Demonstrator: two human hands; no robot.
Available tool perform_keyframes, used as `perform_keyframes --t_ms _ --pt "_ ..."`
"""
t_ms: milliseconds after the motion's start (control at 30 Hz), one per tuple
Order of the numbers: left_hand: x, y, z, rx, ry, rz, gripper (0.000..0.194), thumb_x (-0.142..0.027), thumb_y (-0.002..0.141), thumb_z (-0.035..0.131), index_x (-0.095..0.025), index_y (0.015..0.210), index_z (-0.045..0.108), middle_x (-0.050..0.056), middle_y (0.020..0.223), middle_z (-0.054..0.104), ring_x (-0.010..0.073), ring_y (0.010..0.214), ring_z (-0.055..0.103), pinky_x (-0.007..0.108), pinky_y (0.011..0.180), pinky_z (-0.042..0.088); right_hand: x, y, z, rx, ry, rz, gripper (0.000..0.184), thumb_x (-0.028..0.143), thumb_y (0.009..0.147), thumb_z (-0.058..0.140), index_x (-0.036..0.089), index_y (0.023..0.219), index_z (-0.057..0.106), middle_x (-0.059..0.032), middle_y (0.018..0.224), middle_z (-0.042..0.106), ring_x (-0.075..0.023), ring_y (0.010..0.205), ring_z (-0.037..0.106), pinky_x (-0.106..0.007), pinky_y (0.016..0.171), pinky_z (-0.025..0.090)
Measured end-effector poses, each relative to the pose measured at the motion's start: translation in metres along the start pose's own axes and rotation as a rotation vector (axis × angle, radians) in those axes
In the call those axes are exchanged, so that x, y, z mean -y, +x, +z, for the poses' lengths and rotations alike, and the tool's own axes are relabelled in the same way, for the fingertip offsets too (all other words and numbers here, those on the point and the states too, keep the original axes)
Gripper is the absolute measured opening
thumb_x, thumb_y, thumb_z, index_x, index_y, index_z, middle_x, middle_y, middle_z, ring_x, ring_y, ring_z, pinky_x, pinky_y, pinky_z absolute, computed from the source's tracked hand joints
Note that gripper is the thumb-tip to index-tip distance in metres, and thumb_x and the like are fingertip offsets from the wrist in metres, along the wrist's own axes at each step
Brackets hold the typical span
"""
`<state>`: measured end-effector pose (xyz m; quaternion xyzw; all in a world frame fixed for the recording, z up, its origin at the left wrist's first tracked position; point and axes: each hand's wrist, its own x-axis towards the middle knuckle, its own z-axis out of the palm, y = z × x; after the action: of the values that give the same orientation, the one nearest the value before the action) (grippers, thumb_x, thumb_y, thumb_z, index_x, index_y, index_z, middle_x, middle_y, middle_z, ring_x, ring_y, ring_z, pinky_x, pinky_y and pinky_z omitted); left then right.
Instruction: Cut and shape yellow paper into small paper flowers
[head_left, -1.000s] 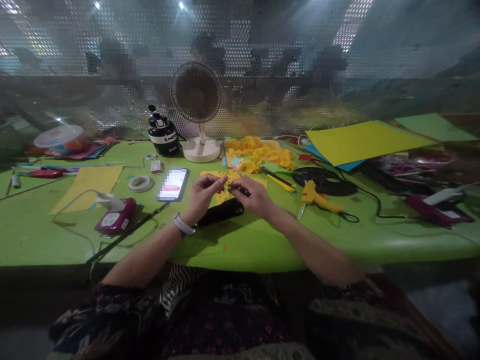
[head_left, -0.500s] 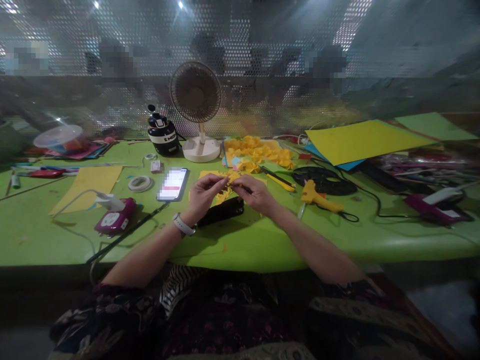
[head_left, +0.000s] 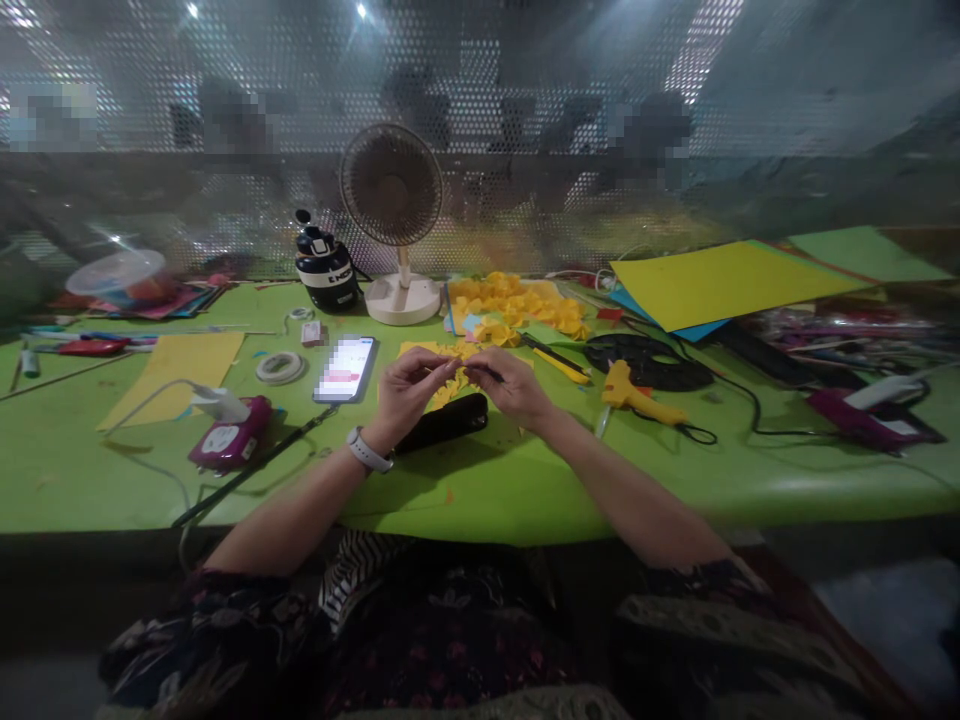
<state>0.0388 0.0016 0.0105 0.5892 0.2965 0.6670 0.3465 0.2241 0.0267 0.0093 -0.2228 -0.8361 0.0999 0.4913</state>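
My left hand (head_left: 405,392), wearing a watch with a pale band, pinches a small yellow paper piece (head_left: 455,366) between thumb and fingertips. From the other side, my right hand (head_left: 514,388) is closed on the same piece, its fingertips almost meeting those of the left. The fingers cover most of the piece, so its shape is hard to make out. Beneath and behind the hands lie yellow paper scraps (head_left: 442,396) on a yellow sheet. A long black object (head_left: 446,424), its kind unclear, rests on the green table just below the hands.
Crumpled yellow paper flowers (head_left: 517,300) are heaped behind the hands. A fan (head_left: 403,300), a black bottle (head_left: 328,282) and a phone (head_left: 345,368) stand or lie left of them. To the right are a cutter (head_left: 559,360), a yellow glue gun (head_left: 637,395) and a black reel (head_left: 649,362).
Both hands stay in nearly the same place, with only slight shifts of the fingers around the yellow paper piece. Everything else looks unmoved.
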Motion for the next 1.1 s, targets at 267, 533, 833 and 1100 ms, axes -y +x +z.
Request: perform_keyframes --t_ms 267,533,833,1100 --pt "0.0012 0.0 -0.0006 0.007 0.028 0.043 0.013 -0.03 0.074 0.083 -0.018 0.076 0.077 0.003 0.072 0.069 0.0105 0.064 0.064 0.022 0.059 0.053 -0.0002 0.0008 0.0005 0.021 0.02 -0.019 0.016 0.033 0.1 0.052 0.024 0.104 0.065 -0.0036 0.089 0.068 -0.0156 0.081 0.063 -0.029 0.075 0.052" --pt "-0.0015 -0.0009 0.0015 0.024 -0.014 -0.002 0.014 -0.032 0.074 0.082 -0.019 0.08 0.078 0.003 0.074 0.07 0.01 0.061 0.065 0.022 0.058 0.055 -0.0009 0.0001 -0.0003 0.046 0.035 -0.01 0.016 0.033 0.1 0.052 0.024 0.104 0.064 -0.0041 0.091 0.067 -0.0165 0.085 0.062 -0.029 0.077 0.05" --pt "-0.0007 -0.0014 0.0018 -0.029 -0.033 -0.057 0.022 -0.036 0.067 0.087 -0.018 0.071 0.075 0.002 0.07 0.069 0.0104 0.06 0.064 0.023 0.059 0.054 0.0028 -0.0026 0.0006 0.075 -0.032 0.034 0.013 0.033 0.096 0.059 0.024 0.102 0.063 -0.0049 0.093 0.069 -0.0184 0.086 0.063 -0.031 0.077 0.05" --pt "-0.007 -0.0009 0.0044 -0.044 -0.057 -0.069 0.027 -0.037 0.064 0.089 -0.016 0.067 0.071 0.001 0.066 0.067 0.0095 0.057 0.063 0.023 0.057 0.053 0.0022 -0.0031 0.0008 0.052 -0.079 0.011 0.012 0.034 0.096 0.06 0.023 0.097 0.063 -0.0033 0.089 0.068 -0.0166 0.083 0.063 -0.028 0.073 0.048"
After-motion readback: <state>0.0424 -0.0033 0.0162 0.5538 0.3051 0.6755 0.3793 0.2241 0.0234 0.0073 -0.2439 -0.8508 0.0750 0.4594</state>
